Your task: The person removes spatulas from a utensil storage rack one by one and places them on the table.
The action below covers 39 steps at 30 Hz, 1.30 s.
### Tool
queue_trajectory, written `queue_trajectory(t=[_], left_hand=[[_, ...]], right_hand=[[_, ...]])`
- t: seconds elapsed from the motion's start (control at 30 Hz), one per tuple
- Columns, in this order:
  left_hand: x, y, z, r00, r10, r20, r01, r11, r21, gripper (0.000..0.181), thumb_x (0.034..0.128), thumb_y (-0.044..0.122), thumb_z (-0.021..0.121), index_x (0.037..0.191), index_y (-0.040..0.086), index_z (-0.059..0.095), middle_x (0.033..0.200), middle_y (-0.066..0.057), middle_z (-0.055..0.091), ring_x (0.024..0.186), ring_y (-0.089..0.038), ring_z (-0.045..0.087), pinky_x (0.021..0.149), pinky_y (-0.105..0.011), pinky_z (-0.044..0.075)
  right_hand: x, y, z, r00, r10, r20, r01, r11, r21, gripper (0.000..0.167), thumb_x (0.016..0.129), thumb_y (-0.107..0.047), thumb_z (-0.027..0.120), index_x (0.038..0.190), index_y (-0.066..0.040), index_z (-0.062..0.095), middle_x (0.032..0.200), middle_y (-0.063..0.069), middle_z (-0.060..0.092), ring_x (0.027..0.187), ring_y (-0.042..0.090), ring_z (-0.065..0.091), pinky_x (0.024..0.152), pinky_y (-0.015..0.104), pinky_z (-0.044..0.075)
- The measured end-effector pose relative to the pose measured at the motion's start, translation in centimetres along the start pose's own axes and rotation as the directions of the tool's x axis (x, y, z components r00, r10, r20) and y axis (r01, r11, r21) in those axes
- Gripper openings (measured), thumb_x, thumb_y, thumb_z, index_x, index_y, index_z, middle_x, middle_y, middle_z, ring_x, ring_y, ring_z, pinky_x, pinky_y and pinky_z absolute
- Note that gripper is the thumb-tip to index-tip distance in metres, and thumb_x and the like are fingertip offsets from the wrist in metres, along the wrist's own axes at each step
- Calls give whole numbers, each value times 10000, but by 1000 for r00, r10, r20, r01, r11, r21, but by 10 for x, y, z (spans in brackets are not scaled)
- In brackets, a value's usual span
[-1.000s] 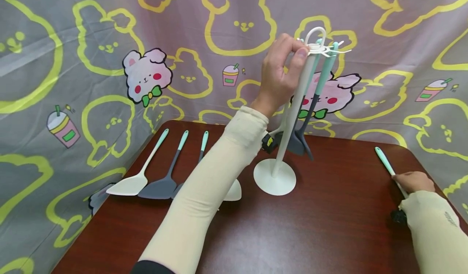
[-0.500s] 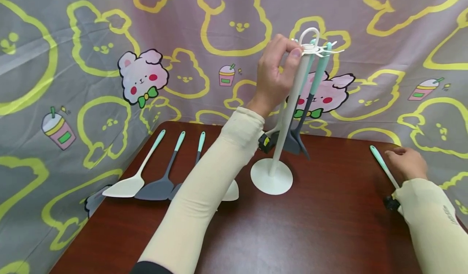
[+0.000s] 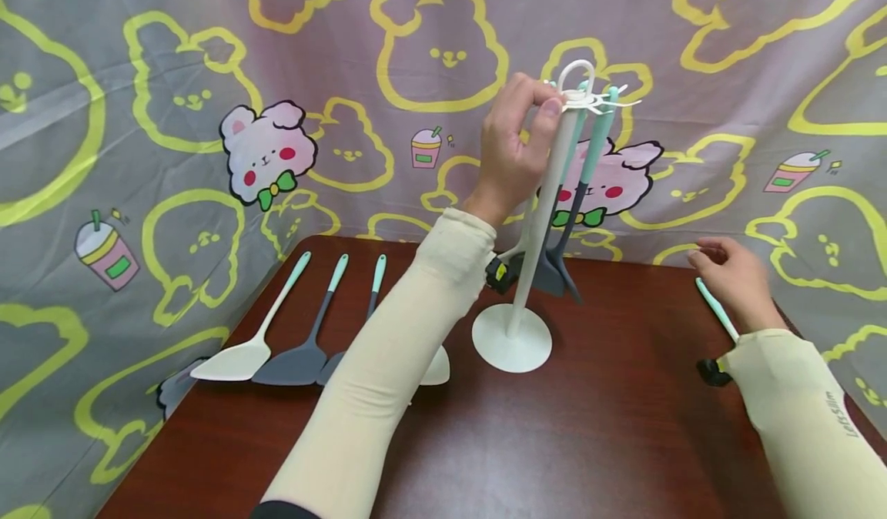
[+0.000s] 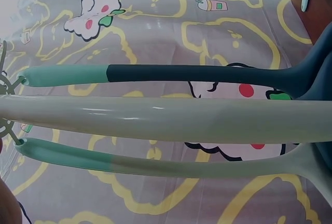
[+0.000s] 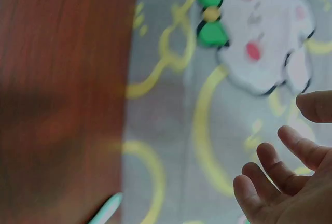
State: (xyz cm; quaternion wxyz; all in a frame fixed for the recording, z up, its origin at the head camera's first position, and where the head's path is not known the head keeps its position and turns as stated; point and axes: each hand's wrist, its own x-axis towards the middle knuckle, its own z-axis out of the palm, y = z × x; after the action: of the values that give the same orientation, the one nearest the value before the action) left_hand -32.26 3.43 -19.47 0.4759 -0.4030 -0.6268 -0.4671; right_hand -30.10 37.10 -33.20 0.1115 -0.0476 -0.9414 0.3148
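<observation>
My left hand pinches the top of a white utensil stand just under its hook ring. Several utensils hang from the hooks, among them a dark turner with a mint handle and a pale one; their lower ends overlap behind the pole. Over the table's right side, my right hand is raised with loosely bent fingers and nothing in them. Below it lies a utensil with a mint handle; the hand and sleeve hide its other end.
On the left of the brown table lie a white turner and a dark turner side by side. Another dark one and a white head are partly behind my left arm. A patterned cloth hangs behind.
My right hand has let go of the utensil on the right, which stays on the table, and has lifted up and leftward. The left hand keeps its hold on the stand.
</observation>
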Motion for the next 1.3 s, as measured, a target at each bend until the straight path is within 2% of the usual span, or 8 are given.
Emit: queue_trajectory(t=[0.13,0.33,0.43,0.63,0.83,0.9,1.0,1.3], left_hand=[[0,-1,0,1000,17,0,-17,1000,-8,171,950,102,512,898,-19,620,896,-142,601,912,-218,560,888,-206,432],[1,-1,1,1000,11,0,-11,1000,-22,149,937,106,557,903,-18,633,909,-144,612,923,-213,569,902,-221,450],[1,0,1,1000,0,-1,0,1000,-21,153,939,112,555,902,-12,636,914,-141,614,926,-211,570,907,-205,442],[1,1,0,1000,-19,11,19,1000,-13,160,940,125,546,912,-4,637,923,-133,611,937,-207,567,912,-195,431],[-1,2,-1,999,-29,31,29,1000,0,166,945,132,535,928,1,636,936,-128,605,944,-203,558,902,-190,429],[-2,4,-2,999,-37,38,37,999,-1,168,947,131,533,939,0,636,953,-129,608,957,-202,561,905,-187,433],[-1,7,-4,997,-55,47,55,998,-2,176,950,134,527,954,-1,639,1001,-139,616,989,-204,567,922,-181,439],[2,14,-6,997,-79,22,77,993,85,245,947,177,516,953,-6,678,1113,-158,617,1064,-220,551,974,-205,413]], right_hand=[[-8,-29,0,999,-52,-9,53,998,43,572,1006,-393,468,1411,11,479,1370,292,525,1199,405,523,825,340,430],[-30,-68,-1,980,-182,-77,191,972,134,503,989,-390,537,1361,-52,548,1261,114,577,1036,-15,491,799,136,361],[-43,-89,-1,966,-235,-109,253,947,199,452,983,-338,568,1346,-69,569,1226,53,566,1003,-124,447,796,48,370],[-72,-125,0,934,-319,-160,352,899,260,401,976,-256,599,1354,-127,574,1349,69,575,1074,-112,509,820,-2,408],[-90,-140,4,853,-463,-242,521,786,333,376,936,-60,618,1311,-35,596,1286,-125,574,1164,-9,532,896,27,431],[-92,-142,5,838,-486,-248,545,769,334,376,928,-39,618,1303,-28,600,1285,-162,556,1172,9,529,902,33,430],[-92,-141,6,838,-491,-239,545,771,330,378,926,-35,619,1304,-43,605,1295,-150,552,1172,16,525,905,34,429],[-84,-131,9,882,-431,-192,472,817,332,373,947,-98,616,1319,-74,599,1266,-116,549,1120,-34,542,859,20,441]])
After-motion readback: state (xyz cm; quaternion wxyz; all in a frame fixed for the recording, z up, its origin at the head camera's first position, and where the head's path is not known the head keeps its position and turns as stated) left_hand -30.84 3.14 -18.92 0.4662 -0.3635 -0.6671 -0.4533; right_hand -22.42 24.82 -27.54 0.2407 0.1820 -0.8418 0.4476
